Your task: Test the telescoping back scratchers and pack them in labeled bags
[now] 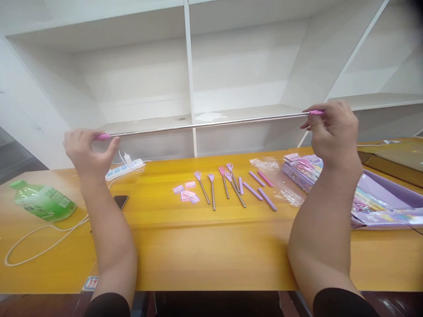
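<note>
A long, thin telescopic metal rod point(211, 123) with pink ends is stretched out horizontally in the air above the yellow table point(211, 246). My left hand point(86, 152) is closed on its left pink end. My right hand point(332, 132) pinches the right pink end. Below, on the table, lie several collapsed back scratchers point(220, 187) with pink and purple claw heads, plus loose purple and pink handles point(261, 191).
A green bottle point(42, 201) lies at the left by a white cable point(39, 246), a phone point(120, 201) and a power strip point(124, 169). Small cards point(187, 193) sit mid-table. Plastic bags point(264, 164) and purple boxes point(380, 202) stand at right. White shelves point(190, 79) rise behind.
</note>
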`<state>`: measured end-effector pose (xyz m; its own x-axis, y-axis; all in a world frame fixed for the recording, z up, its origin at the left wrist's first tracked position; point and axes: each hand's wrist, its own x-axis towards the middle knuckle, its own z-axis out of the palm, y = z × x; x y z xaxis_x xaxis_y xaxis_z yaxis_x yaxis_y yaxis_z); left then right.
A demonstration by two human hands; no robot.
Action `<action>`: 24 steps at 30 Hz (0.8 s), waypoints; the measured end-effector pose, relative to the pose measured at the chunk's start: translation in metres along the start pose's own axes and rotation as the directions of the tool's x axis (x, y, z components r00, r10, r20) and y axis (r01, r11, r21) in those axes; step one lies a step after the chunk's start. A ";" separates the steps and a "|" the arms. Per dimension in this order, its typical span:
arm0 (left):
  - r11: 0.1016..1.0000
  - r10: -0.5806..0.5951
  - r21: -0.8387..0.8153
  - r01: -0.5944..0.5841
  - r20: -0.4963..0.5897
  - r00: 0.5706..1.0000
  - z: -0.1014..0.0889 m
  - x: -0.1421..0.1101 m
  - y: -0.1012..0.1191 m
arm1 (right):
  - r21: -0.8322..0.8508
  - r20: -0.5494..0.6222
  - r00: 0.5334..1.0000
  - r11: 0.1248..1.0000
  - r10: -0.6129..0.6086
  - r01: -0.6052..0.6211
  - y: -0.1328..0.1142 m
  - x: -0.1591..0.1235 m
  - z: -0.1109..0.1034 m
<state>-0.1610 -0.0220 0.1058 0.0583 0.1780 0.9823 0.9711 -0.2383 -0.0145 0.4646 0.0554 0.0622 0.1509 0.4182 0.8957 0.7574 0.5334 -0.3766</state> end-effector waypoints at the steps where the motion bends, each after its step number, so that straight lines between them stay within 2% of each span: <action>1: 1.000 0.011 -0.019 -0.011 0.002 1.000 0.000 0.000 0.001 | 0.003 -0.008 1.000 1.000 0.014 -0.014 0.000 0.000 0.000; 7: 0.998 0.035 -0.061 -0.033 0.022 0.999 0.000 0.001 0.008 | -0.048 -0.116 0.993 0.998 0.032 -0.038 -0.013 0.003 0.003; 14: 0.998 0.049 -0.038 -0.047 0.037 0.998 0.000 0.004 0.016 | -0.151 -0.121 0.989 0.983 0.086 -0.104 -0.013 0.005 0.006; 19: 0.997 0.057 -0.045 -0.055 0.047 0.997 0.001 0.005 0.019 | -0.160 -0.183 0.983 0.986 0.022 -0.052 -0.009 0.004 0.005; 24: 0.997 0.064 -0.056 -0.061 0.047 0.997 0.002 0.006 0.027 | -0.151 -0.200 0.980 0.988 -0.007 -0.024 -0.017 0.003 0.002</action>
<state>-0.1338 -0.0258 0.1107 0.1308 0.2076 0.9694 0.9513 -0.3017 -0.0638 0.4514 0.0488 0.0705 0.2697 0.2586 0.9276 0.8406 0.4066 -0.3578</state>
